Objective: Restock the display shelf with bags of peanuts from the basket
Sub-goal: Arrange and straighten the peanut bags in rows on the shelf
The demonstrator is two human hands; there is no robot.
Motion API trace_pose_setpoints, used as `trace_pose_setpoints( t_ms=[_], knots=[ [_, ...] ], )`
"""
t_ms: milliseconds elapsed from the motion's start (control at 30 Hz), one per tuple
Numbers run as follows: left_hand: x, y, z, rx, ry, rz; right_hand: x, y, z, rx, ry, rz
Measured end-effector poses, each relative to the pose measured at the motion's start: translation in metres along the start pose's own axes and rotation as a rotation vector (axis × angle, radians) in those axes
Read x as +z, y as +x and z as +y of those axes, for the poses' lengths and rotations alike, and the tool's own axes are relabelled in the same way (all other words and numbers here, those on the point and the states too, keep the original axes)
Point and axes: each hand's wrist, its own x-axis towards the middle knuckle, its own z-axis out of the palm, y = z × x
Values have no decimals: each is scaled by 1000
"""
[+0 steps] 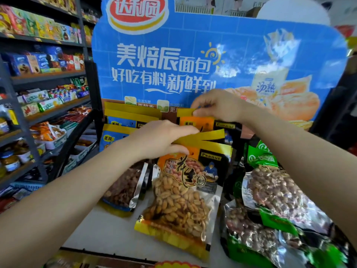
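On the white display shelf (108, 229) an orange-and-black peanut bag (185, 192) leans at the front of a row of like bags. My left hand (162, 140) grips the yellow top edges of the front bags in that row. My right hand (216, 105) pinches the yellow top strip of an orange bag (195, 120) further back. Blue peanut bags (123, 120) stand in a row to the left, with one (125, 186) lying lower in front. The basket is out of view.
Green bags of red-skinned peanuts (274, 192) lie piled at the right of the shelf. A tall blue bread advertising board (193, 55) backs the display. Dark shelving (44, 74) full of snack boxes and jars runs along the left.
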Motion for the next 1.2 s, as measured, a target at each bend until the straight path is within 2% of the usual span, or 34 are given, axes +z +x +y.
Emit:
trace_pose_setpoints(
  t_ms=[67, 133, 200, 300, 333, 367, 467, 633, 733, 833, 900, 967, 1067, 1200],
  knots=[
    [1, 22, 2, -86, 8, -149, 14, 3, 3, 64, -30, -144],
    [8, 33, 4, -85, 114, -161, 19, 5, 6, 109, -15, -138],
    [26, 24, 5, -127, 153, -19, 16, 6, 8, 120, 5, -78],
    [51, -16, 22, -303, -137, 361, 13, 2, 9, 109, 22, -10],
    [58, -29, 28, -378, -240, 425, 14, 1, 8, 101, 33, -8],
    [63, -41, 35, -460, -351, 426, 16, 0, 7, 91, 29, -15],
    [75, -60, 42, -690, -592, 276, 23, -3, 4, 98, -25, -47],
    [69, -68, 37, -830, -617, 228, 31, -5, -2, 182, -175, -250],
    [67, -76, 38, -918, -653, 191, 38, -2, -1, 161, -269, -255],
    [66, -81, 36, -1035, -922, 227, 36, -5, 1, 180, -86, -220],
    [66, -81, 36, -1045, -1079, 220, 31, -9, 0, 200, 137, -213],
    [69, -78, 37, -1041, -1107, 212, 26, -11, 0, 206, 298, -200],
    [72, -63, 39, -1074, -1124, 315, 20, -6, 1, 180, 311, -211],
    [63, -31, 41, -1002, -972, 491, 14, 6, -2, 162, 246, -220]
  ],
)
